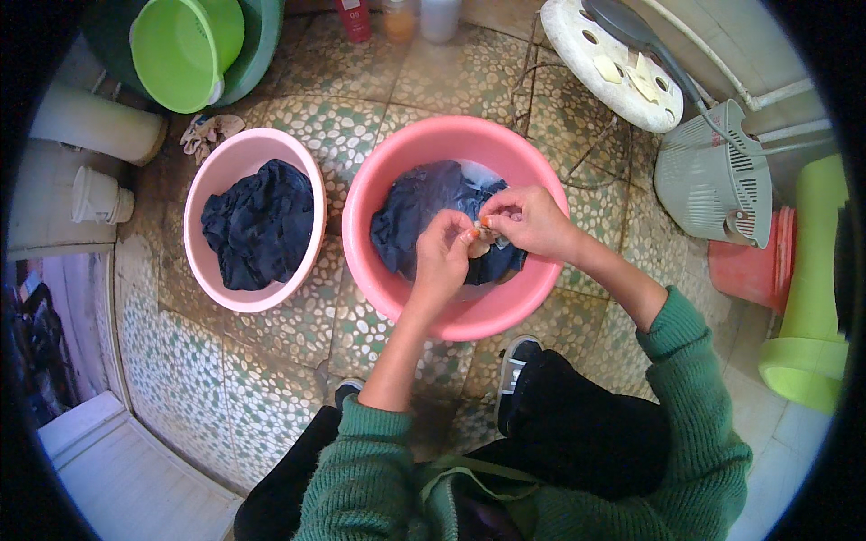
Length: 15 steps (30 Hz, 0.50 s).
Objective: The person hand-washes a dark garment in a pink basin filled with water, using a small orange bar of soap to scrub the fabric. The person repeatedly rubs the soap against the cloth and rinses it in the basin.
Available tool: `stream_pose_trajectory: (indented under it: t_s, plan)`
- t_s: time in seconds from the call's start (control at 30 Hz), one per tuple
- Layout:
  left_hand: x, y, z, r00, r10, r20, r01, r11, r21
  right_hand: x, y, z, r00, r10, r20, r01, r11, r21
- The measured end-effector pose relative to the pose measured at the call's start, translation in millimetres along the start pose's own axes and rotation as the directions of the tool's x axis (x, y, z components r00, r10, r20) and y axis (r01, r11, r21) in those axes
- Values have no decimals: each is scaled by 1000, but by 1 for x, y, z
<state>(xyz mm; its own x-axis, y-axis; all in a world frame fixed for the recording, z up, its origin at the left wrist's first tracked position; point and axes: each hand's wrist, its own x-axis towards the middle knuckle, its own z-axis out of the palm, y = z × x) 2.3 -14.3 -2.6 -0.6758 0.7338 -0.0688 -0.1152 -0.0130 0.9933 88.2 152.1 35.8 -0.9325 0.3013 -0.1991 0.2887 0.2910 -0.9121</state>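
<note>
Over the larger pink basin (370,288), my left hand (440,251) and my right hand (532,224) meet with their fingertips pinched together. Between them is a small pale crumpled piece (480,245), partly hidden by the fingers; its exact kind does not show. Dark blue wet clothes (406,203) lie in the basin below, in a little water. Beside it on the left, a light pink basin (191,243) holds a dark bundled garment (262,225).
A green bucket (185,54) stands back left near a crumpled cloth (210,133). Several bottles, among them a red one (354,20), line the back. At right are a white stool top (600,59), a grey basket (708,180), a red bucket (744,270) and lime-green containers (803,361).
</note>
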Motion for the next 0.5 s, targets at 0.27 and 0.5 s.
stream_pose_trajectory:
  t_s: [0.27,0.5]
  plan:
    - [1,-6,-1,1000,-22,8,23,998,-60,-4,-8,3,974,-225,-16,212,937,-279]
    - [0,-8,-3,995,96,22,-99,981,168,-2,-8,3,999,-41,14,43,981,-190]
